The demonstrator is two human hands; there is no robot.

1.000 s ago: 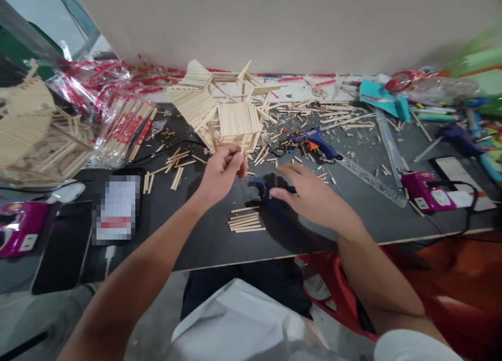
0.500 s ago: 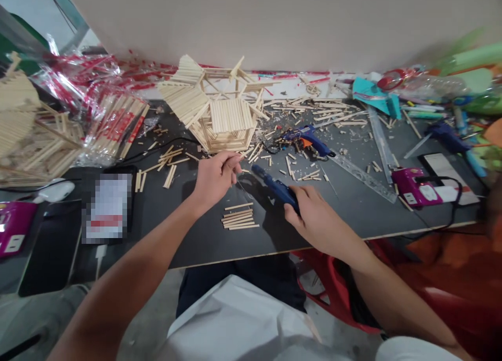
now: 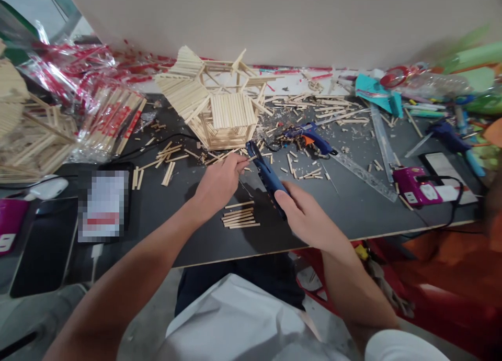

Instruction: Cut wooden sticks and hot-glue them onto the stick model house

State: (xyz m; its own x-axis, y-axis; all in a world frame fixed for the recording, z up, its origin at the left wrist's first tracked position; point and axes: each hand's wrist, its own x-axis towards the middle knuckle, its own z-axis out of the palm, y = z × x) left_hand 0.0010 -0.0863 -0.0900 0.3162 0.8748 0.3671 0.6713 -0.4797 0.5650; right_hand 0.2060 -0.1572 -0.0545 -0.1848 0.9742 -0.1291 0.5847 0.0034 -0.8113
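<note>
My left hand [image 3: 219, 179] pinches a thin wooden stick [image 3: 251, 158] between its fingertips, above the dark tabletop. My right hand [image 3: 304, 210] is wrapped around the handle of a long blue hand cutter [image 3: 270, 179]. The cutter's head meets the tip of the stick; whether its jaws have closed on it I cannot tell. Below my left hand lies a small row of cut sticks [image 3: 240, 217]. Just behind both hands stands a many-sided model built of wooden sticks [image 3: 232, 112], with slatted panels.
A blue glue gun [image 3: 318, 143] lies right of the model beside a clear ruler [image 3: 364, 178]. Stick offcuts are scattered around. At left are wrapped chopsticks [image 3: 113, 120], a lit phone [image 3: 104, 204] and another stick model [image 3: 35, 136]. A purple power adapter [image 3: 415, 185] sits at right.
My right hand has brought the cutter up and leftward, so its head now meets the stick. My left hand has shifted slightly, and the stick's end now shows past its fingertips.
</note>
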